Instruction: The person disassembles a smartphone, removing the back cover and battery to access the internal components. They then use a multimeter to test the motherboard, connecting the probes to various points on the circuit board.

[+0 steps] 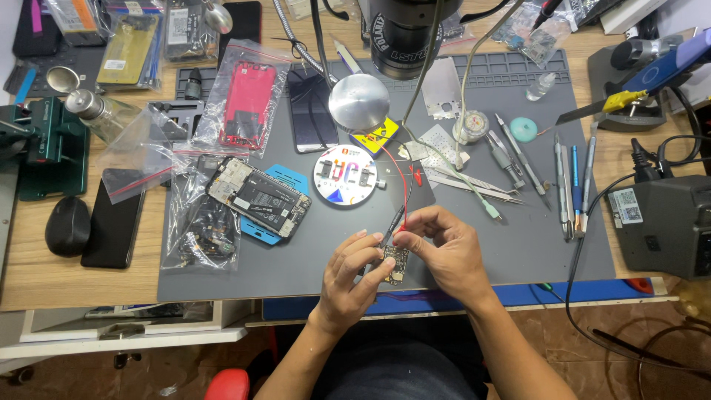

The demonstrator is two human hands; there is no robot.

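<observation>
Together, both hands pinch a small flat circuit board [395, 264] over the table's [44, 274] near edge, long axis toward the person; left hand [354, 280] grips its side, right hand [443, 252] holds a thin black probe [392, 221] and its red lead above the smooth grey mat [518, 244].

A phone-repair workshop. The wooden surface [44, 274] carried a grey repair mat [296, 259], an opened phone [258, 197] showing its boards, bagged spare parts [244, 100], a row of tweezers and screwdrivers [566, 178], a soldering station [663, 222] and a microscope head [404, 33].
</observation>
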